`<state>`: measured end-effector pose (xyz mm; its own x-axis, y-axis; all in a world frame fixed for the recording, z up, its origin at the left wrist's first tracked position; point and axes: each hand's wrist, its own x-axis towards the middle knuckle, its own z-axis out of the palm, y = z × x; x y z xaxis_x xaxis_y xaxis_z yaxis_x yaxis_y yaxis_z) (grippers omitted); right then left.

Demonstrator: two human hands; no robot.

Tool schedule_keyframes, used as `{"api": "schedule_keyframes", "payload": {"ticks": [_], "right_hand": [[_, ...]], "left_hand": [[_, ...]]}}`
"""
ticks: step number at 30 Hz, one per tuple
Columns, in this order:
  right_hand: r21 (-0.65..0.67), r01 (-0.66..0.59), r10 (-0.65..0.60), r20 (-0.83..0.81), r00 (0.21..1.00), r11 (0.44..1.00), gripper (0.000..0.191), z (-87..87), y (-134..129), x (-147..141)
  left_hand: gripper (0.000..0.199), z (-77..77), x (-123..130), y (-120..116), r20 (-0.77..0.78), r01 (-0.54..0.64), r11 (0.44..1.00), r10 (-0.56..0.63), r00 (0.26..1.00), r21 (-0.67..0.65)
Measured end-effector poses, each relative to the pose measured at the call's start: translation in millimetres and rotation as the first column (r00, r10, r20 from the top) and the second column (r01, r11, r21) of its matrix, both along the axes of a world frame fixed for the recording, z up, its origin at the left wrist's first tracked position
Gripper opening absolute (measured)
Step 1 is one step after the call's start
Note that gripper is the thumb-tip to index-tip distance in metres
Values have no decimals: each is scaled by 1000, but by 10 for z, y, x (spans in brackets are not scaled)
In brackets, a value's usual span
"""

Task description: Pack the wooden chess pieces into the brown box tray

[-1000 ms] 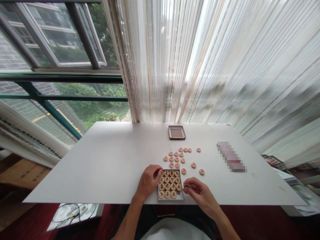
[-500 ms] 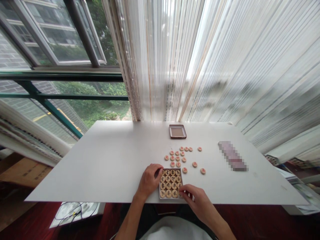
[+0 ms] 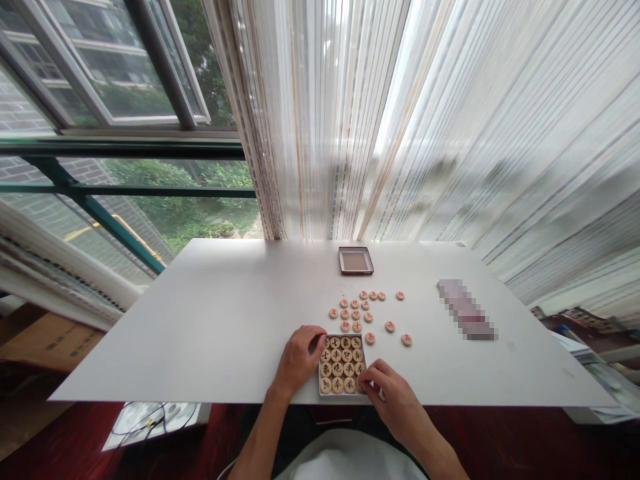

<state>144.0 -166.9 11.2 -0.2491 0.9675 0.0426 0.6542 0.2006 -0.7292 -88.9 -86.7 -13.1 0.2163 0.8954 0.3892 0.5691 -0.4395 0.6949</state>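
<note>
A square, shallow box [image 3: 343,394] stands near the table's front edge, filled with rows of round wooden xiangqi pieces [image 3: 337,368] marked in black. My left hand [image 3: 300,357] is closed at the box's upper left corner, thumb and fingers gripping its side. At the lower right corner, my right hand [image 3: 394,390] pinches a xiangqi piece that its fingertips mostly cover. Behind and to the right of the box lie several loose red-marked xiangqi pieces [image 3: 356,315], some in rough rows and others scattered.
The box lid [image 3: 356,262], lined in brown, lies at the back of the white table [image 3: 225,320]. A blurred pinkish oblong [image 3: 467,310] is on the right. Beyond the table hang string curtains [image 3: 320,133] beside an open window [image 3: 125,67].
My right hand has shifted slightly, its fingers lower over the corner piece. My left hand stays at the box, and the red pieces lie as before.
</note>
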Motion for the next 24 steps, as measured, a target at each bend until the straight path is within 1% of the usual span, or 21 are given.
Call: {"api": "schedule_keyframes", "payload": {"ticks": [11, 17, 24], "right_hand": [[-15, -44, 44, -29, 999, 999, 19, 50, 34, 14], [38, 18, -17, -50, 999, 999, 20, 88, 50, 136], [53, 29, -25, -62, 998, 998, 22, 128, 109, 228]], "left_hand": [[14, -3, 2, -3, 2, -6, 1000, 6, 1000, 1], [15, 12, -6, -1, -7, 4, 1000, -4, 1000, -19], [16, 30, -2, -6, -2, 0, 1000, 0, 1000, -20]]}}
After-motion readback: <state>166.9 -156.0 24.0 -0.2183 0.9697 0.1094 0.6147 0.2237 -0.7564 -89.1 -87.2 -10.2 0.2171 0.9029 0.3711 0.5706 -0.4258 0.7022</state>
